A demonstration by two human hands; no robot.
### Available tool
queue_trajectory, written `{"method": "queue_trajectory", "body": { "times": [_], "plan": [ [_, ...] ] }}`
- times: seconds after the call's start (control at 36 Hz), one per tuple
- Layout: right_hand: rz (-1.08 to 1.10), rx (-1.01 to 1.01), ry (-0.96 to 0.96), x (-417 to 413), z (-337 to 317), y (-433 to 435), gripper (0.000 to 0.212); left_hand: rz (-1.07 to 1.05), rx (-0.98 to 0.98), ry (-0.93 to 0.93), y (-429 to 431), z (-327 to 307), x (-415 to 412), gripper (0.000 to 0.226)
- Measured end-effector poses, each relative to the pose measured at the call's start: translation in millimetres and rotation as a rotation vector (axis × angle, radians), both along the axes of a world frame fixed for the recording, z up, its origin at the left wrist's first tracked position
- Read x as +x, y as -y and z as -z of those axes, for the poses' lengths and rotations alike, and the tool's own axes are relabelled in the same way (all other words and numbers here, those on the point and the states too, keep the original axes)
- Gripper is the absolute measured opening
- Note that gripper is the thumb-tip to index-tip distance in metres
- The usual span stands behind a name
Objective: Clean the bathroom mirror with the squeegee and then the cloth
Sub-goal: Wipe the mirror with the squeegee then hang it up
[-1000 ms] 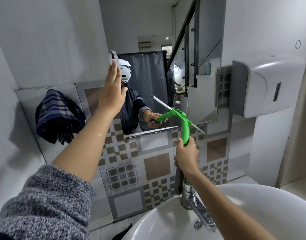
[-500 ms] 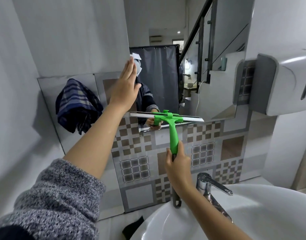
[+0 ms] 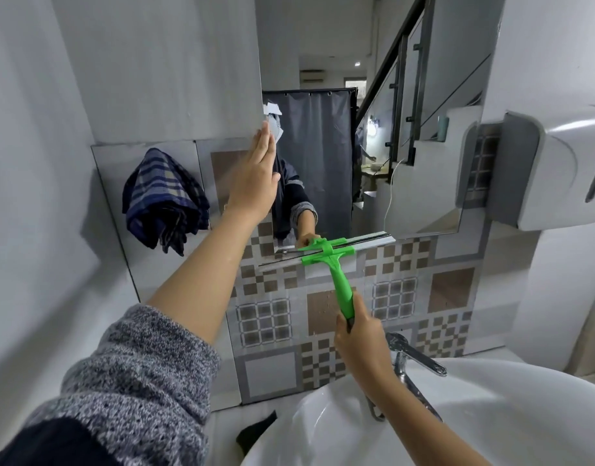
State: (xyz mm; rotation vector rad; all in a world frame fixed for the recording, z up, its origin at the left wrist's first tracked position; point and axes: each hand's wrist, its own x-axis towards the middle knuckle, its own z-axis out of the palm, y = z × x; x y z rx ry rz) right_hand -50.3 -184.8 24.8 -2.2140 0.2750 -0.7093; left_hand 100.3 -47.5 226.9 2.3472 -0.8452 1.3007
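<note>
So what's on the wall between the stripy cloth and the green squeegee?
In the head view, the person's left arm crosses between the cloth and squeegee, its left hand flat on the mirror's edge. Behind it, only patterned tiles.

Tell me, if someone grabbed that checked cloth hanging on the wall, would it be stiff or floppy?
Probably floppy: the checked cloth hangs bunched in loose folds, sagging to a point. It likely weighs little, since it seems to stay up from one spot on the wall. It looks unlikely to slip from the hand, as woven fabric usually grips well.
</note>
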Motion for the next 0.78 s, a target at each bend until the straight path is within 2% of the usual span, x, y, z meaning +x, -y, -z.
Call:
{"method": "queue_trajectory", "body": {
  "times": [0.17,0.31,0.44,0.56,0.67,0.78],
  "plan": [
    [-0.018,0.0,-0.01,-24,0,5,0.031,0.018,-0.037,-0.134,14,21,-21,0.062],
    [-0.073,-0.068,-0.014,-38,-17,23,0.027,0.255,0.026,-0.334,32,45,-56,0.05],
    [-0.187,-0.19,-0.073,-53,-47,57,0.039,0.43,0.134,-0.456,49,66,-92,0.045],
    [-0.264,-0.346,-0.125,-63,-75,85,0.043,0.46,0.232,-0.533,56,80,-111,0.045],
    [-0.344,-0.484,-0.153,-67,-101,109,0.045,0.484,0.236,-0.573,60,86,-122,0.044],
    [-0.414,-0.623,-0.177,-72,-124,127,0.044,0.505,0.226,-0.537,67,87,-129,0.042]
  ]
}}
